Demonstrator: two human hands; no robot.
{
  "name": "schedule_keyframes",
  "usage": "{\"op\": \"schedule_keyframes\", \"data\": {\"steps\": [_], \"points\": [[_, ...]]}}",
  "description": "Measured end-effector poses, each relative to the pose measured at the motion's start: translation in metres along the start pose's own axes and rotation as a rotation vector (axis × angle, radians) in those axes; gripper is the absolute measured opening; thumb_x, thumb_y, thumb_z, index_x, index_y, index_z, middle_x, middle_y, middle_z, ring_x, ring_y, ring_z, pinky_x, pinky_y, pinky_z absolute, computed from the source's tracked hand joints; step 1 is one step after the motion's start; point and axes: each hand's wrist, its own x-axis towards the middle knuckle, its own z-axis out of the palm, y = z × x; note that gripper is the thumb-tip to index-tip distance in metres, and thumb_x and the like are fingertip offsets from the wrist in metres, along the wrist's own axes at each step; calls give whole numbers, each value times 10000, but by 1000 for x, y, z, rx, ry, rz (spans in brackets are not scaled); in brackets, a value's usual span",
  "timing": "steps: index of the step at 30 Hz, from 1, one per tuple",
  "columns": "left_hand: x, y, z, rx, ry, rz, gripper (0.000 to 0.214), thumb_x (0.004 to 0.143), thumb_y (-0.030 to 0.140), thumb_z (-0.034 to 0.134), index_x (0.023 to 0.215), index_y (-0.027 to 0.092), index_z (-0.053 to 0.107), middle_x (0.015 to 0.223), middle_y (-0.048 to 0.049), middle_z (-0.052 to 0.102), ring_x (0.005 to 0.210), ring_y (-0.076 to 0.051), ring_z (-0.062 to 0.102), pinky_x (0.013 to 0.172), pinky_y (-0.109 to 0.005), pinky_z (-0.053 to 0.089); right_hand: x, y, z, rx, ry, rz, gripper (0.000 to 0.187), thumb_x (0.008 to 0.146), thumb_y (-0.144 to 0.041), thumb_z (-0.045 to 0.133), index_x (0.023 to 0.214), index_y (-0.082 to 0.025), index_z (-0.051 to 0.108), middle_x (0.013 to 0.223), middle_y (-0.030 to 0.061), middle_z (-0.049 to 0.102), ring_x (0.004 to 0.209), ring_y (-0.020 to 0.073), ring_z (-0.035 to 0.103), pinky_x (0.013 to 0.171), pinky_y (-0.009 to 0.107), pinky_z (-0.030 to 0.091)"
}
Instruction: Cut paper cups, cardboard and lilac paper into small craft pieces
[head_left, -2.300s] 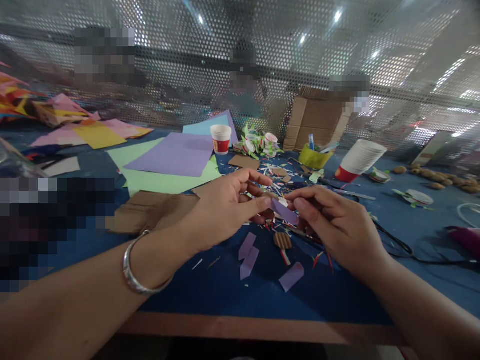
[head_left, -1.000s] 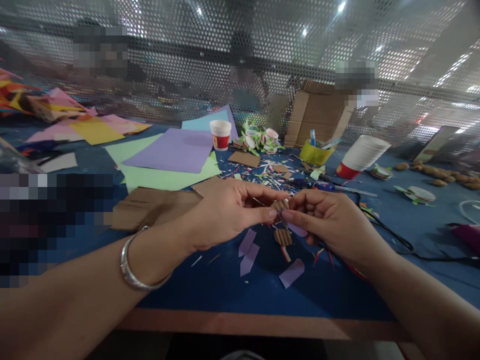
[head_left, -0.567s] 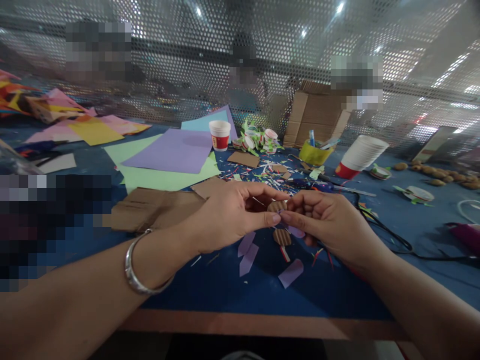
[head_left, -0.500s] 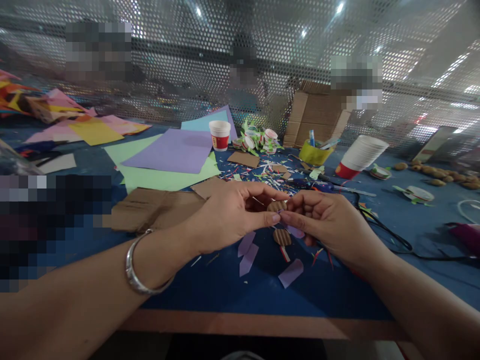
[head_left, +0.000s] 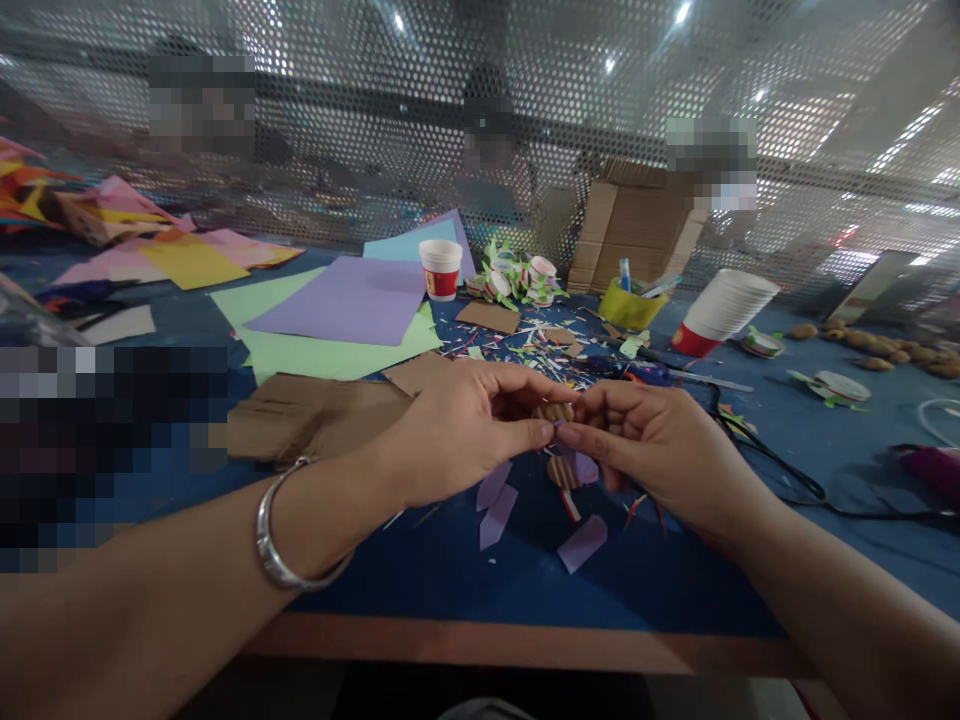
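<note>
My left hand [head_left: 480,425] is closed, with finger and thumb on a small striped piece of corrugated cardboard [head_left: 553,411]. Thumb to fingertips, my right hand [head_left: 637,435] pinches a purple paper strip [head_left: 583,466] against that cardboard; its thumb partly covers the strip. Just below the hands a second round corrugated piece [head_left: 564,472] shows, with a red and white strip [head_left: 571,505] under it. On the blue table, pointed purple paper pieces [head_left: 498,518] lie to the left and a rounded purple piece [head_left: 583,545] nearer the front edge.
Behind the hands spread paper scraps [head_left: 525,345]. A cardboard sheet [head_left: 337,415] and large purple paper [head_left: 345,300] lie left. Further back stand a paper cup [head_left: 440,270], a yellow holder [head_left: 628,305] and leaning stacked cups [head_left: 724,310]. A black cable [head_left: 780,475] runs on the right.
The fingertips have shifted slightly, and more of the purple strip shows below the right thumb. Both hands stay in nearly the same place.
</note>
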Motion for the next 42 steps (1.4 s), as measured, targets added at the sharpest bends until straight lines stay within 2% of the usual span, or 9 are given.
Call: {"op": "schedule_keyframes", "data": {"steps": [6,11,17,22,27,30,35,38,42], "points": [[-1,2,-3,-66,-34,-34,377,785,110,742,1161,135,722,1110,-81,766,1056,-211,704,972,-362,541,-2,-3,0,-30,5,2,216,802,-313,808,781,-174,643,524,-67,605,404,56,532,396,144,386],[-2,9,-6,-133,-95,-77,404,769,53,715,1158,161,720,1051,-53,777,991,-179,717,947,-329,549,-4,-3,-1,-81,-1,-7,228,865,-382,742,810,-184,644,554,-44,640,425,67,552,416,161,406],[-1,13,-7,-124,-25,-135,254,813,112,726,1056,170,770,975,-48,780,892,-146,713,807,-258,573,-3,-3,-1,-57,-29,-7,228,847,-384,763,819,-182,660,570,-43,634,424,65,535,415,167,396],[0,11,-8,-235,35,-257,272,833,146,746,1105,143,760,937,-57,774,817,-122,708,775,-237,575,-3,-1,-2,-62,42,-41,238,940,-415,636,849,-199,675,600,-38,616,448,74,520,425,183,393],[2,11,-9,-382,76,-311,218,848,91,717,1057,122,771,868,-37,757,786,-102,708,805,-226,583,-5,4,-3,-316,221,-232,155,909,-329,676,1006,-209,695,727,-4,659,547,105,565,483,218,424],[2,12,-9,-428,73,-347,194,845,63,700,1016,113,777,893,-50,760,782,-103,713,803,-221,585,-7,6,-3,-418,210,-349,161,894,-273,684,1046,-222,694,814,12,674,624,121,573,552,238,451],[0,12,-7,-463,-1,-382,187,879,79,660,1032,105,764,1011,-94,768,856,-132,734,842,-242,586,-8,6,-5,-554,223,-479,100,910,-220,669,999,-235,710,874,22,707,694,136,605,626,259,470],[0,12,-6,-411,-54,-382,218,905,135,660,1108,124,739,1061,-105,766,901,-150,736,846,-260,578,-9,6,-4,-536,243,-445,66,916,-233,652,964,-228,697,874,29,707,741,158,638,655,275,490],[0,12,-9,-338,-92,-353,270,923,238,671,1181,164,699,1016,-88,769,928,-160,731,801,-249,557,-8,4,-3,-384,212,-272,110,921,-320,648,906,-214,673,745,3,671,575,123,582,536,253,459]]}}
